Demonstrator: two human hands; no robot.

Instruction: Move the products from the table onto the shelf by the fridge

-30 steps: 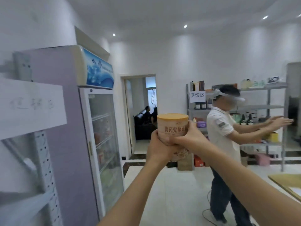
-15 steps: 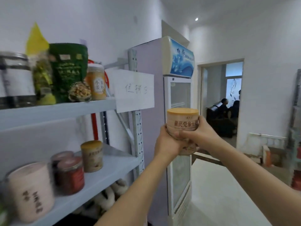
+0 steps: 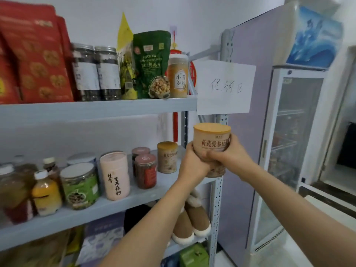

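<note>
Nearer the shelf (image 3: 119, 206) now, left hand (image 3: 193, 163) and right hand (image 3: 230, 156) are gripping the canister (image 3: 211, 140) together; placing it is remaining.

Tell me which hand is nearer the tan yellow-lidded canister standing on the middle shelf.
Left. The left hand sits just right of that tan yellow-lidded canister; the right hand is farther right, both gripping a matching held canister.

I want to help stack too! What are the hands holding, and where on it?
A tan canister with an orange lid: left hand and right hand both grip its lower body, below the lid.
</note>
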